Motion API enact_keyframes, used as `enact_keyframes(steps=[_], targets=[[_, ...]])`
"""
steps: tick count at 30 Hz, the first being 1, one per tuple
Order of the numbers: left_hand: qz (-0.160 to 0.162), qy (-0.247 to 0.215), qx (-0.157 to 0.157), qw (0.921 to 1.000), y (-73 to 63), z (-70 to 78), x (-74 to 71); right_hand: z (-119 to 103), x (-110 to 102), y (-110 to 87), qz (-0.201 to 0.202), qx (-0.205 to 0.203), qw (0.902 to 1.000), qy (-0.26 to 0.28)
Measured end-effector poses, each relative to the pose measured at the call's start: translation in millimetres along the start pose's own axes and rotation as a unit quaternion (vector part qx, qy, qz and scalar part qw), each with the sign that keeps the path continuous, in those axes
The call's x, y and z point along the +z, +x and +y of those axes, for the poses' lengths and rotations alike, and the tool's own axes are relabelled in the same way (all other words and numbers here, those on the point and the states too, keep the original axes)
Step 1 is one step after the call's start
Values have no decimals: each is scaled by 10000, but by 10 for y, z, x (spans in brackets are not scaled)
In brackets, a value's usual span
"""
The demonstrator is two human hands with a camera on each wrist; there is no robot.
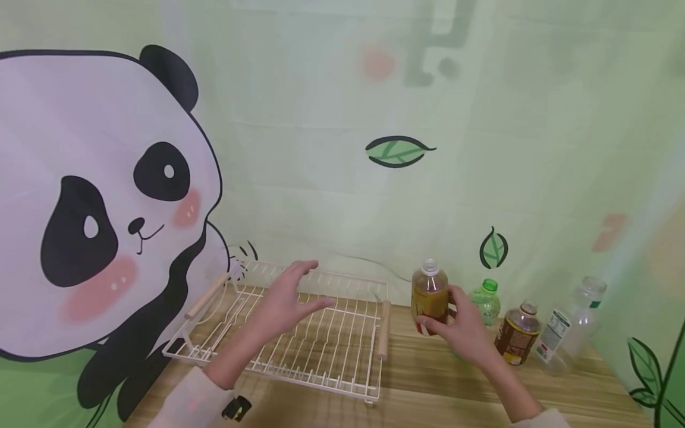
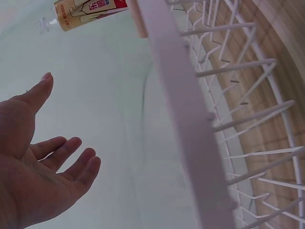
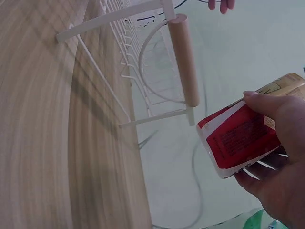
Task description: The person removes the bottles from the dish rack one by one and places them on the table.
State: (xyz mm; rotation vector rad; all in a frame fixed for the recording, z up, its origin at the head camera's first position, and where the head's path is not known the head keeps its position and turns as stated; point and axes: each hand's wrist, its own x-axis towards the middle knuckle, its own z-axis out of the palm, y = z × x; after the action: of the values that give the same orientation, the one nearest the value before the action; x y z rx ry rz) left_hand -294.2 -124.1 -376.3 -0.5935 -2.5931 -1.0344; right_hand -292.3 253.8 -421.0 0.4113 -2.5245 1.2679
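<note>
My right hand (image 1: 467, 326) grips an uncapped plastic bottle (image 1: 430, 297) with a yellow and red label, held upright above the table to the right of the rack. In the right wrist view, the red lower part of that bottle (image 3: 243, 138) shows between thumb and fingers (image 3: 267, 167). Over the white wire dish rack (image 1: 321, 333) hovers my left hand (image 1: 286, 300), thumb and fingers spread, holding nothing. The left wrist view shows the same hand (image 2: 47, 167) with its palm bare, apart from the rack's white frame (image 2: 181, 105).
Right of the held bottle stand a green bottle (image 1: 487, 303), a brown-labelled bottle (image 1: 518, 333) and a clear bottle (image 1: 575, 324). The rack has wooden handles (image 1: 383, 330) at its sides. Behind the wooden table (image 1: 428, 386) hangs a cloth with a panda (image 1: 134, 196).
</note>
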Motion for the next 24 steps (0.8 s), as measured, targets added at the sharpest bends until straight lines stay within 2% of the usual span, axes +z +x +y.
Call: enact_keyframes(steps=[6,10,13,16,20,24], targets=[[-109,-168,-231,9995,-48,-78,55,175,59,19,56,462,9988,138],[-317,-353,-178,9987,-130,-64,123,277,116,16,75,775,9967,243],[-620,-426,-70,9971,-229,-40,200,343,173,8,118,929,9952,293],[-1052,-339,9,9939,-343,-11,278,399,232,2,162,1031,9941,301],[-1662,-218,215,9856,-475,27,334,467,308,2,215,1095,9934,267],[-2137,4,473,9757,-560,46,351,549,376,3,266,1136,9930,203]])
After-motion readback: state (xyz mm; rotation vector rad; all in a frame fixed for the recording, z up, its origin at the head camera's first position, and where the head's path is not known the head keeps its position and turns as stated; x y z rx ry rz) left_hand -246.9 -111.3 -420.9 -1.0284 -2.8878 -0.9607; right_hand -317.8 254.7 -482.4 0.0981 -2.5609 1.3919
